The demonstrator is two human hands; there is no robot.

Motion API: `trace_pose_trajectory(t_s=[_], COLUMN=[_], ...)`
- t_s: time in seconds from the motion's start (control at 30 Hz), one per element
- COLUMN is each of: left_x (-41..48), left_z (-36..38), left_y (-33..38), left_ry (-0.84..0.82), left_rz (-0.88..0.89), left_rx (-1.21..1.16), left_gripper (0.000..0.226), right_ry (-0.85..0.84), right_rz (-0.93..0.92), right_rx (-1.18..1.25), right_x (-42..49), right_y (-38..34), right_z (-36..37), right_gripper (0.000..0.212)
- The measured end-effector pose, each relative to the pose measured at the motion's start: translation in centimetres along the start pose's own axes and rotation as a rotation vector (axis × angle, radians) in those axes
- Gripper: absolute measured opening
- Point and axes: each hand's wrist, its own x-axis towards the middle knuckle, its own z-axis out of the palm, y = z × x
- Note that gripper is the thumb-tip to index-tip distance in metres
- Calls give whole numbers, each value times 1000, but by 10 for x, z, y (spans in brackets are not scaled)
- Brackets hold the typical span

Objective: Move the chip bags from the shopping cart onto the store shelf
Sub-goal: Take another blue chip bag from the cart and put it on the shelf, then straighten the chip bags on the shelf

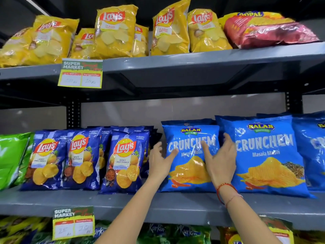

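A light blue Crunchem chip bag (189, 138) stands upright on the middle grey shelf (123, 203). My left hand (161, 160) is at its left edge with fingers spread, the thumb lying on the bag's front. My right hand (220, 159) rests flat on its right side, fingers apart, between it and a second Crunchem bag (267, 155). Neither hand closes around the bag. The shopping cart is out of view.
Dark blue Lay's bags (123, 159) stand just left of my left hand, green bags (10, 159) further left. Yellow Lay's bags (114, 32) and a red bag (270, 32) fill the upper shelf. Price tags (73, 222) hang from the shelf edges. More bags sit below.
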Motion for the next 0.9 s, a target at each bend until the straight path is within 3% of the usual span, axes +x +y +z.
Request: trace_pose_trajectory(t_s=[0.07,0.13,0.27,0.4,0.53,0.7,0.9], left_x=[-5,-7,3,8,-3,-14,-15], left_z=[-22,-52,-121,-171,-192,-191,-190], left_y=[11,20,14,-14,-38,-55,-70], left_ry=[64,132,276,120,-97,-233,-200], left_rz=[132,232,256,23,-148,-245,-223], left_rx=[32,70,164,245,312,331,297], left_gripper=[65,58,53,67,76,88,90], right_ry=[96,54,-395,-782,-1011,-1073,-999], right_rz=[-149,-206,-165,-103,3,61,35], right_rx=[-44,45,266,228,208,235,232], right_x=[-9,-18,-40,-64,-84,-100,-109], right_y=[-16,-34,-67,-82,-82,-73,-68], right_z=[1,7,30,59,77,90,107], right_gripper=[68,60,58,83,91,106,92])
